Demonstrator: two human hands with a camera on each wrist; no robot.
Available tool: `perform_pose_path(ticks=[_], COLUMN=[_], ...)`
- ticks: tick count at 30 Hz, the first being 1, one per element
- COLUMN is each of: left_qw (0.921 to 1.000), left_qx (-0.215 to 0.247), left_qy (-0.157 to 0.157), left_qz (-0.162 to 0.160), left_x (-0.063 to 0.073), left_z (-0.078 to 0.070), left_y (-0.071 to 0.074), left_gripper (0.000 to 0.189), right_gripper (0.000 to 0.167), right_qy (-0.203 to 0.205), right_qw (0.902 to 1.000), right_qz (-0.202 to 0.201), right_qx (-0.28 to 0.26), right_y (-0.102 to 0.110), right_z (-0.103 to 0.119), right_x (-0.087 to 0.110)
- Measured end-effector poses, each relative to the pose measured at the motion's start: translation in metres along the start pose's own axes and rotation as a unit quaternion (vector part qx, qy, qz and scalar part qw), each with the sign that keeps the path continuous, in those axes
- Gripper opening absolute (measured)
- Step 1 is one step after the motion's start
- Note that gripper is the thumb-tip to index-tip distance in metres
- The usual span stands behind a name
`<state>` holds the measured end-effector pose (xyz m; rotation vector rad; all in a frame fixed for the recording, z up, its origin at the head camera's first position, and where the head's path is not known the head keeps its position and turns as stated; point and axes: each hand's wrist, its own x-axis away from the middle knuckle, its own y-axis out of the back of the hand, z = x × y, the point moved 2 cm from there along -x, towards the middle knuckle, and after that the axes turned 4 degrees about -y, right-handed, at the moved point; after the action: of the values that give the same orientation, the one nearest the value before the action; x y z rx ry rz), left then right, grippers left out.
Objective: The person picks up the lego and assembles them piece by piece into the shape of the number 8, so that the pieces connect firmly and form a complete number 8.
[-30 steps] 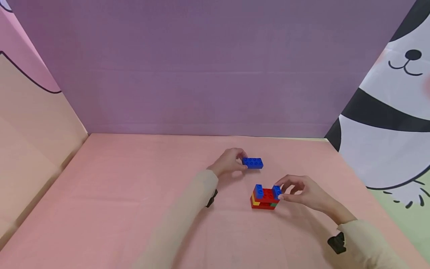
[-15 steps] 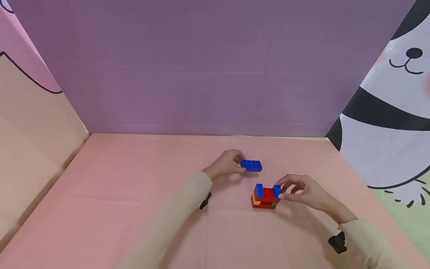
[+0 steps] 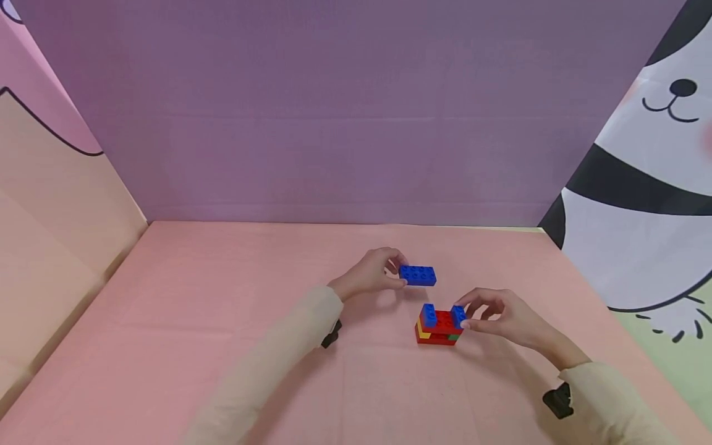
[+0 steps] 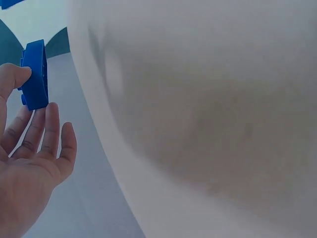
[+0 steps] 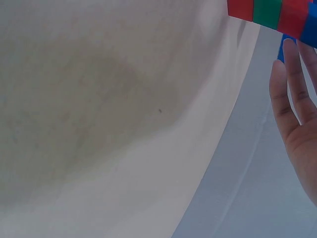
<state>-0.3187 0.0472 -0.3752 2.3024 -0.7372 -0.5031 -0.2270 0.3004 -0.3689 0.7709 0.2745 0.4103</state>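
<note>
My left hand (image 3: 371,272) pinches a long blue toy brick (image 3: 418,275) by its left end, studs upward. The brick hangs off the table, apart from its shadow. In the left wrist view the thumb lies on one side of the blue brick (image 4: 35,75) and fingertips touch its lower end. Nearer to me is a stack of bricks (image 3: 440,327): red at the bottom, yellow and green at the ends above, then red, with a small blue brick on each end. My right hand (image 3: 500,315) pinches the right blue brick (image 3: 458,316) between thumb and fingers.
The bricks are over a pink tabletop (image 3: 222,296). A purple wall (image 3: 345,111) rises along its back edge, a beige panel (image 3: 50,216) on the left, and a panda-printed panel (image 3: 639,247) on the right.
My left hand has come slightly nearer to me with the long blue brick, and the left forearm has swung left. The brick's shadow now lies farther below it. My right hand and the stack stay put.
</note>
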Motion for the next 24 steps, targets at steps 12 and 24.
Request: perform_pose_path(ticks=[12,24], left_qw=[0.9996,0.9979], left_qx=[0.013,0.037], left_qy=[-0.024,-0.053], left_qz=[0.001,-0.006], left_x=[0.01,0.026], left_z=[-0.013,-0.034], left_y=[0.004,0.008], left_gripper=[0.034,0.032], right_gripper=[0.028,0.03], right_qy=[0.008,0.014], right_qw=[0.9999,0.9997], right_qz=[-0.001,-0.007], right_qx=[-0.01,-0.019], right_y=[-0.003,-0.006], right_z=[0.002,-0.002], right_x=[0.0,0.0])
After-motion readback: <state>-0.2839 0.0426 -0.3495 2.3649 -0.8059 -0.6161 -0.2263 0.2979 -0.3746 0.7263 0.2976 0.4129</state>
